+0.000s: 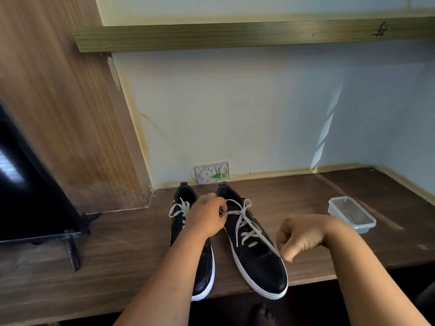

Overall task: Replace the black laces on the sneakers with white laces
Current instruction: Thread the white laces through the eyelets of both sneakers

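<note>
2 black sneakers stand side by side on the wooden desk (117,255), toes toward the person, both threaded with white laces. The left hand (207,216) lies across the left sneaker (204,267) and pinches a strand of the white lace (247,228) near the top eyelets of the right sneaker (256,260). The right hand (300,236), fingers curled tight, grips the other end of that lace just beside the sneaker's outer edge; the strand runs taut between the 2 hands. A clear plastic container (352,214) sits beyond the right hand. A black screen (28,184) stands well left of the left hand. A wall socket plate (213,172) sits behind the sneakers.
</note>
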`<state>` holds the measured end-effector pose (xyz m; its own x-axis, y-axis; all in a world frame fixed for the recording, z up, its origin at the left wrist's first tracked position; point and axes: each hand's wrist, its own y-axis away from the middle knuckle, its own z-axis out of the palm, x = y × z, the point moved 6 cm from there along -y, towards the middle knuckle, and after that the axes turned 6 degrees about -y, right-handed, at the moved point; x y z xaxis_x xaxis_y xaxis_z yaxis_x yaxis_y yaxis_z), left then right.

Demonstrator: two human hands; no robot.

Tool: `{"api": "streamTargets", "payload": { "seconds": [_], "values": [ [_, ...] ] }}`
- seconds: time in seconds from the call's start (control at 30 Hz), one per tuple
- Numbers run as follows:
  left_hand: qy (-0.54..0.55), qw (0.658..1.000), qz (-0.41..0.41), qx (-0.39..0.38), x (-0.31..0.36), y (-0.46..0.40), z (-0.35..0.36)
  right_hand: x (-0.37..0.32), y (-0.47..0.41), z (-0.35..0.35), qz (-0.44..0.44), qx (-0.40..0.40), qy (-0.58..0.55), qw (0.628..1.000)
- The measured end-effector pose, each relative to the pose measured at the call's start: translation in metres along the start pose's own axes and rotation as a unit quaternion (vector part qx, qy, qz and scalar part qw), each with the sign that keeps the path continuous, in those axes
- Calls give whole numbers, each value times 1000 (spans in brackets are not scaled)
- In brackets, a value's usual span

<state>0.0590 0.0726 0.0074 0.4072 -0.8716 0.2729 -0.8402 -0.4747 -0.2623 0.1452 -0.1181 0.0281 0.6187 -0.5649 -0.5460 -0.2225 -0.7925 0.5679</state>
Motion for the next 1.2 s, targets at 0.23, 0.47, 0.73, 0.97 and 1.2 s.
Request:
{"api": "streamTargets", "payload": {
  "seconds": [0.23, 0.47, 0.73, 0.97, 1.2],
  "values": [
    [-16, 998, -55, -7, -14, -2, 1, -27, -12, -11, -231, 114, -193, 947],
    [20, 998, -56, -2, -8, -4, 6, -37, -12, -17, -306, 171, -217, 911],
    [42, 998, -43, 7, -4, -4, 8, -34, -11, 11, -238, -38, -217, 946],
    [46, 998, -34, 16, -1, -3, 5, -43, 9, 17, -234, -150, -225, 934],
    [44, 997, -54, 24, 1, -2, 4, -17, -17, -9, -234, 74, -407, 880]
  ]
}}
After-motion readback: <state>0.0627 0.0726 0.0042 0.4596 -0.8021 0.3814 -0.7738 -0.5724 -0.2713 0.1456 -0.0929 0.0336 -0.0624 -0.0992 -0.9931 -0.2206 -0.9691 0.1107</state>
